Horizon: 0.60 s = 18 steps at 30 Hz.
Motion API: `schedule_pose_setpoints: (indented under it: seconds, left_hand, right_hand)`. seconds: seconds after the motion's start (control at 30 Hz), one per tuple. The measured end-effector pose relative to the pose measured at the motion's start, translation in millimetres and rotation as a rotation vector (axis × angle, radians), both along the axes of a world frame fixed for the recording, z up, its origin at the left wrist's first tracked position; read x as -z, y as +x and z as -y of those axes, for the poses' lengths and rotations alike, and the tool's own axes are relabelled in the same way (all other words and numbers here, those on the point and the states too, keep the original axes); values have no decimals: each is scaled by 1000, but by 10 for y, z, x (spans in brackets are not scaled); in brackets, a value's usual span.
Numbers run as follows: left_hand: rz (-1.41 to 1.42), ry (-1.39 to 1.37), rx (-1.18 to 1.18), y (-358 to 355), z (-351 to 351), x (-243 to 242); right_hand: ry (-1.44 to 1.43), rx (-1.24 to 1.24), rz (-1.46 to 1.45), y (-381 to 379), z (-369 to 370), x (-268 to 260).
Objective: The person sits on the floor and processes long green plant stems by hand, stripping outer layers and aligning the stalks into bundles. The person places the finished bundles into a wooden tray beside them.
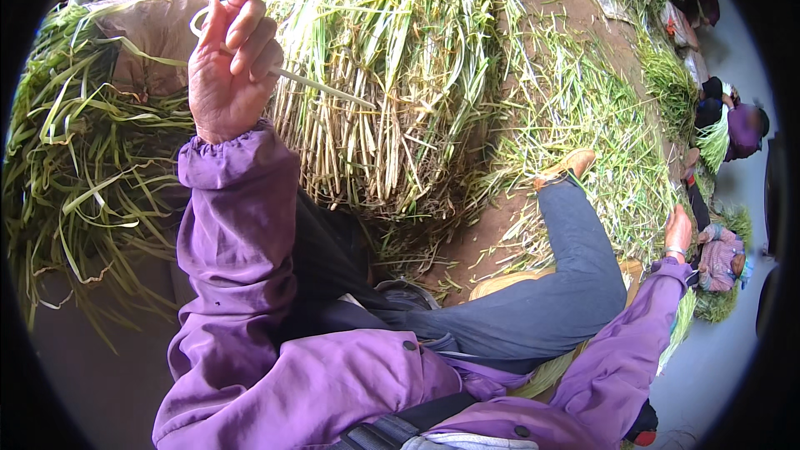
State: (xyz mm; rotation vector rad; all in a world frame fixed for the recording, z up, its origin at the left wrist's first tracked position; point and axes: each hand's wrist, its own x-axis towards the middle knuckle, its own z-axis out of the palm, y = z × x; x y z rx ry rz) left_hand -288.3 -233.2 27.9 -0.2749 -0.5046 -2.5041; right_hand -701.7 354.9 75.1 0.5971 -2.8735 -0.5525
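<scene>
My left hand is raised at the upper left, palm towards the view, with its fingers curled around a thin pale stalk or rod. One end points right, in front of a large bundle of cut green stems; a pale loop shows beside the index finger. My right hand is stretched out at the far right, beside the strewn cut grass. Its fingers lie close together, and whether they hold anything cannot be told. Pale green stems show beyond the right forearm.
Long green leaves are heaped at the left by a brownish sack. Cut grass litters the brown ground around my shod foot. Several people sit along the right edge, one with a green bundle, another in a patterned top.
</scene>
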Motion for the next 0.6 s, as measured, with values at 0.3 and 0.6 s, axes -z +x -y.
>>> schedule_pose_setpoints:
  seconds: [0.3, 0.6]
  left_hand:
    - [171, -19, 16, -169, -268, -31]
    - [326, -114, 23, -330, -397, 74]
  right_hand:
    - [-678, -455, 991, 1063, 2214, 1598]
    - [-821, -52, 867, 2324, 3870, 2150]
